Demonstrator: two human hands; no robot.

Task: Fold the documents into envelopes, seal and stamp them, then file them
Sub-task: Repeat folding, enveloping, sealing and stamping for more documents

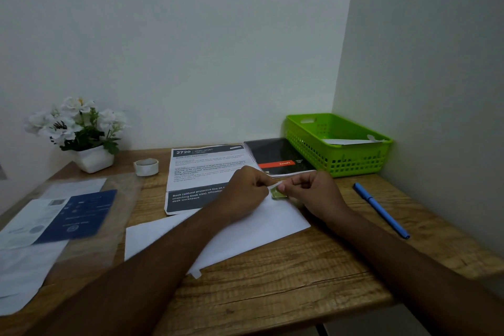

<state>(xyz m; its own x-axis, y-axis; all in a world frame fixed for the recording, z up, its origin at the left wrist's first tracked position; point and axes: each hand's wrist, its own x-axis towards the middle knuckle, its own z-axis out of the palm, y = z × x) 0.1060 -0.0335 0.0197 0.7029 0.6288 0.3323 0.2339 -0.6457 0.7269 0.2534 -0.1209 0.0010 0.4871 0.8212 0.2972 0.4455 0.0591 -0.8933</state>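
A white envelope (245, 235) lies slanted on the wooden desk (300, 281), partly under my left forearm. Above its far right corner, my left hand (245, 191) and my right hand (313, 194) meet and pinch a small greenish stamp (277, 193) between their fingertips. The stamp sits just over the envelope's corner; whether it touches the paper I cannot tell. A green plastic basket (341, 161) at the back right holds a white envelope (349, 141).
A printed instruction sheet (201, 169) and a black notebook (278, 157) lie behind my hands. A tape roll (146, 166) and a white flower pot (92, 158) stand at back left. Papers in a clear sleeve (62, 215) lie left. A blue pen (381, 210) lies right.
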